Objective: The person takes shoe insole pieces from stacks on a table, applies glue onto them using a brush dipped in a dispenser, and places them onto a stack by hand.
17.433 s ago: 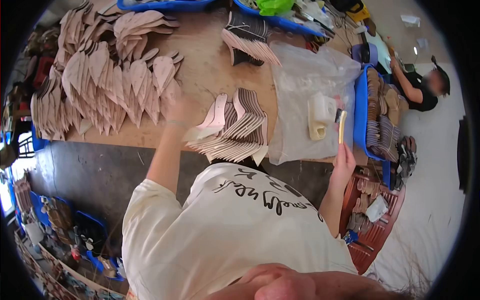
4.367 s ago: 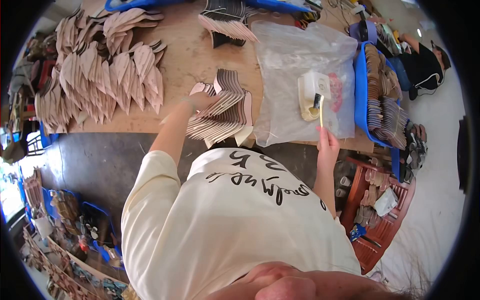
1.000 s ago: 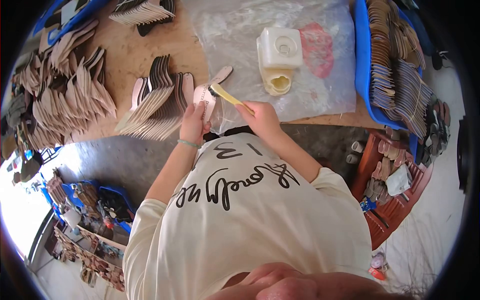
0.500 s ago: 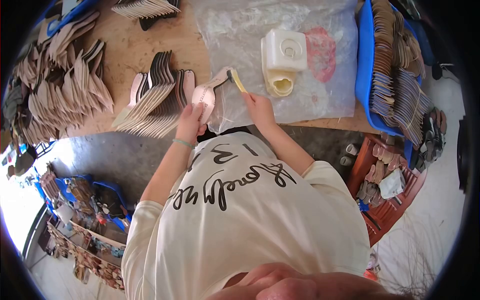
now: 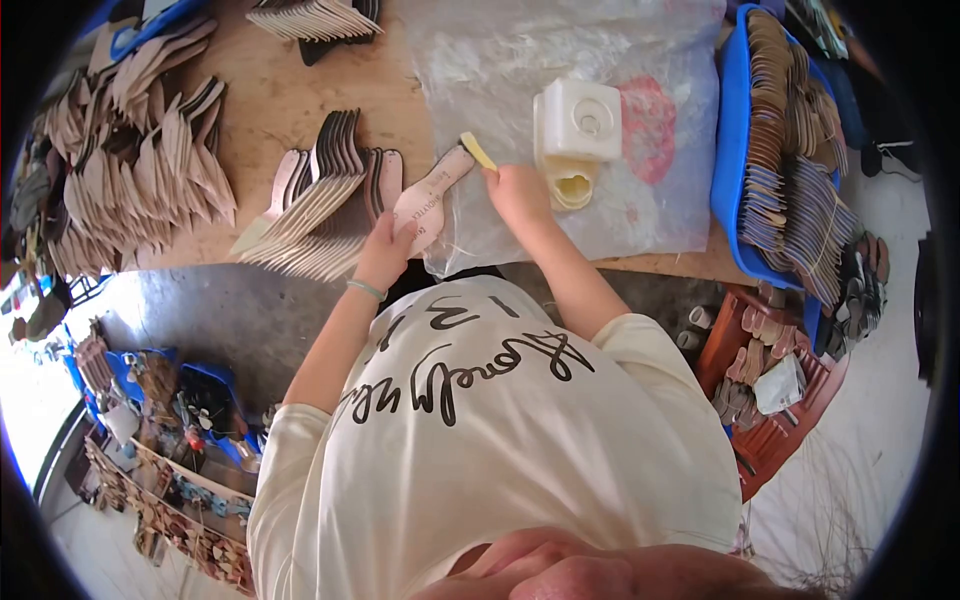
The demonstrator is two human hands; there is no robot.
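My left hand (image 5: pixel 388 252) is closed around the wide end of a pale pink shoe insole (image 5: pixel 425 207) with dark printed lettering. Its narrow end points up and right over the plastic sheet. In my right hand (image 5: pixel 521 194) is a small brush (image 5: pixel 479 151) with a flat yellow handle. The brush's dark tip meets the insole's narrow end; whether it presses on the top or the edge is hard to see. Right of my right hand, a white plastic container (image 5: pixel 583 118) with a yellowed, open spout stands on the sheet.
Fanned insoles (image 5: pixel 325 190) lie left of my left hand, with larger piles (image 5: pixel 140 180) farther left. A clear plastic sheet (image 5: pixel 480 60) with a red patch covers part of the wooden table (image 5: pixel 385 80). At the right edge stands a blue crate (image 5: pixel 733 130) packed with insoles.
The insole has tilted, so its printed face and narrow end show differently. The brush still meets that end, now slightly higher. The whole view has shifted a little.
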